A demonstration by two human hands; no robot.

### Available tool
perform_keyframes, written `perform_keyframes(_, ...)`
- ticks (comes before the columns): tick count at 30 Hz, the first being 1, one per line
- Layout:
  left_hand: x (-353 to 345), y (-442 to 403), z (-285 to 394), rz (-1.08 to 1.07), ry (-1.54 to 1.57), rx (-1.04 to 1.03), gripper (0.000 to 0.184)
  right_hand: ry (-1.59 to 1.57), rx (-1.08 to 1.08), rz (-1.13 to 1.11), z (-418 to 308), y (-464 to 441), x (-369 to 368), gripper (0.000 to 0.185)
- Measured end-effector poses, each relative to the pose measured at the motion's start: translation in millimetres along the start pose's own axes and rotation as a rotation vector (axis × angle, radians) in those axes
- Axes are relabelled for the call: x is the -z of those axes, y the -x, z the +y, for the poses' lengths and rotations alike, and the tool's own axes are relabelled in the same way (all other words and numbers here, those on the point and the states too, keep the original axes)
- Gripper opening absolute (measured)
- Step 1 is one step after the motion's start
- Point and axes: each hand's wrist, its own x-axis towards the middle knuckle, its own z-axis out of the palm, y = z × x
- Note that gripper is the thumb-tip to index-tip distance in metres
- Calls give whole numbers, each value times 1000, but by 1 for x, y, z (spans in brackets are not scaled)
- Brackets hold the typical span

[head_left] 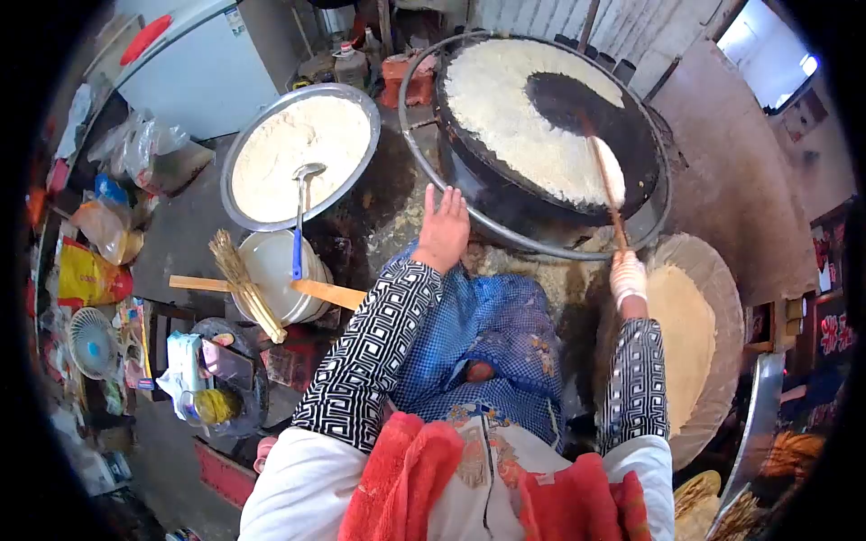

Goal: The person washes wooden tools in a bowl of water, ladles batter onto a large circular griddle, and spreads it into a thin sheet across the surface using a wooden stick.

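My right hand [628,276], with a white wrapping on it, is closed around the handle of a wooden batter spreader [617,227]. The spreader's blade, coated in pale batter, rests over the right part of a round black griddle [577,99]. A broad curved band of batter [501,108] covers the griddle's left and top, leaving dark metal in the middle and at the right. My left hand [445,230] holds nothing; its fingers are stretched out beside the metal ring [519,242] around the griddle. I cannot tell whether they touch it.
Left of the griddle stands a large metal basin [236,194] of batter with a blue-handled ladle [299,221] in it. Below is a white bucket [311,261] with a straw brush [245,284] and a wooden board across it. Round flatbreads [681,334] lie at the right.
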Motion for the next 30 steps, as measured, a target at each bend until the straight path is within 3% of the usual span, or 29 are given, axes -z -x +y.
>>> perform_keyframes(2,4,0,-8,40,-43,12,44,-46,-89,15,-3,-15,17,32)
perform_keyframes(5,20,-4,13,108,55,53,43,13,40,29,-20,-5,32,34)
perform_keyframes(7,34,1,44,83,167,-112,43,17,-36,-68,-13,-11,20,33)
perform_keyframes(10,34,13,73,2,130,-180,49,11,-53,-23,-11,-20,24,34)
perform_keyframes(13,23,15,68,2,64,-162,51,-70,32,-19,-41,-1,39,33)
perform_keyframes(15,26,16,61,-14,61,-164,52,23,167,-129,-44,12,26,33)
perform_keyframes(17,29,14,53,-22,62,-167,52,-94,6,-30,-7,-4,-10,32)
perform_keyframes(19,29,14,46,-36,25,-173,53,-4,-66,53,4,-25,-5,31)
perform_keyframes(24,25,11,37,-56,-12,-118,51,29,50,-35,-11,-11,21,30)
perform_keyframes(27,22,8,30,-76,-29,-102,51,55,-109,-22,-1,-27,18,31)
perform_keyframes(30,31,4,21,-95,-15,-83,50,53,34,2,-18,-15,23,31)
